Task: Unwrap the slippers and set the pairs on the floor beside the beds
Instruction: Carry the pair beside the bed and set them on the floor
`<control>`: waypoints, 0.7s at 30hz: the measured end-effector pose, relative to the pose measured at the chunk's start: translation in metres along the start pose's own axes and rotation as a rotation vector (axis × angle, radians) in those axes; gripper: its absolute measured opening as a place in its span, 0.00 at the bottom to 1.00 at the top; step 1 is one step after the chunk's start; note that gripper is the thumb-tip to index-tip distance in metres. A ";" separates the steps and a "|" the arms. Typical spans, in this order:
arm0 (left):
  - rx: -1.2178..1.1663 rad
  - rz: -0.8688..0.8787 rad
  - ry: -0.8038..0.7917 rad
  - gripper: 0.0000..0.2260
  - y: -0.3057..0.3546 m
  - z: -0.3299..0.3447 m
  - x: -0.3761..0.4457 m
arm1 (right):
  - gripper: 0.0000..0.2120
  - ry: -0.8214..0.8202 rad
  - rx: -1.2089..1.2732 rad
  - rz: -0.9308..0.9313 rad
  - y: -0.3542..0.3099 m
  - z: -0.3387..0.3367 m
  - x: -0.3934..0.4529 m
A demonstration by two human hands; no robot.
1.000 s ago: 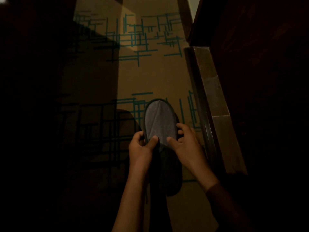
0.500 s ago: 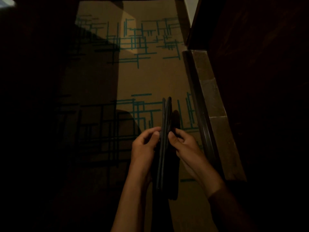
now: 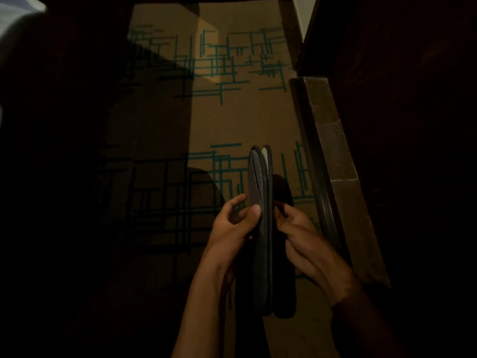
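Left hand [image 3: 233, 223] and right hand [image 3: 300, 229] grip a pair of slippers [image 3: 262, 228] (held on edge, toes parting) above patterned carpet [image 3: 232, 112].

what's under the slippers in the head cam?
Under the slippers, held edge-on by the left hand and right hand, lies patterned carpet with their dark shadow. The carpet directly behind slippers and hands is covered.

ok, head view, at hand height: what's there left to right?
Dark shadowed area → patterned carpet → left hand → pair of slippers held on edge → right hand → stone-like ledge → dark wood furniture.
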State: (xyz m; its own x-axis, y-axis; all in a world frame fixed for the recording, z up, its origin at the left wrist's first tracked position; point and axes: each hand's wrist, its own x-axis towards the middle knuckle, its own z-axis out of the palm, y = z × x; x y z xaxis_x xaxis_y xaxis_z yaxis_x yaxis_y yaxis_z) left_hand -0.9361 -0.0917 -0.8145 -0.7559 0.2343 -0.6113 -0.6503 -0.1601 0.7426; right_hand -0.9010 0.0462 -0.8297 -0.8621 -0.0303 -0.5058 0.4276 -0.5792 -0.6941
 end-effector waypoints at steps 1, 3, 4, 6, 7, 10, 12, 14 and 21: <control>-0.017 0.002 -0.015 0.22 0.000 -0.001 -0.001 | 0.16 0.005 -0.005 -0.003 -0.001 0.000 -0.001; -0.044 0.005 -0.046 0.23 0.002 -0.002 -0.001 | 0.22 -0.003 -0.003 -0.003 -0.004 -0.001 -0.002; -0.053 0.006 -0.058 0.24 0.003 -0.002 -0.001 | 0.25 -0.015 -0.008 0.000 -0.006 -0.002 -0.003; -0.066 0.014 -0.076 0.28 0.005 -0.002 -0.001 | 0.29 -0.034 -0.032 0.001 -0.008 -0.003 -0.004; -0.073 0.020 -0.082 0.30 0.005 -0.003 0.000 | 0.30 -0.035 -0.035 -0.001 -0.008 -0.004 -0.004; -0.072 0.050 -0.053 0.31 0.005 -0.004 0.000 | 0.31 -0.004 0.020 -0.021 -0.009 -0.004 -0.004; -0.041 0.069 0.013 0.33 0.006 -0.006 0.000 | 0.32 0.011 0.059 -0.037 -0.012 -0.004 -0.006; 0.004 0.094 0.072 0.35 0.009 -0.010 -0.001 | 0.31 0.072 0.059 -0.049 -0.015 -0.005 -0.007; 0.026 0.172 0.190 0.26 0.015 -0.027 -0.001 | 0.26 0.267 0.056 -0.076 -0.019 -0.016 -0.010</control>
State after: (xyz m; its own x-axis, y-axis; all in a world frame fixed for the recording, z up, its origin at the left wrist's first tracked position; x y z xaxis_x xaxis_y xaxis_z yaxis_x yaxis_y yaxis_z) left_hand -0.9466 -0.1204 -0.8101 -0.8575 0.0212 -0.5140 -0.5106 -0.1571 0.8453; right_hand -0.8967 0.0705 -0.8196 -0.7857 0.2261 -0.5759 0.3427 -0.6159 -0.7094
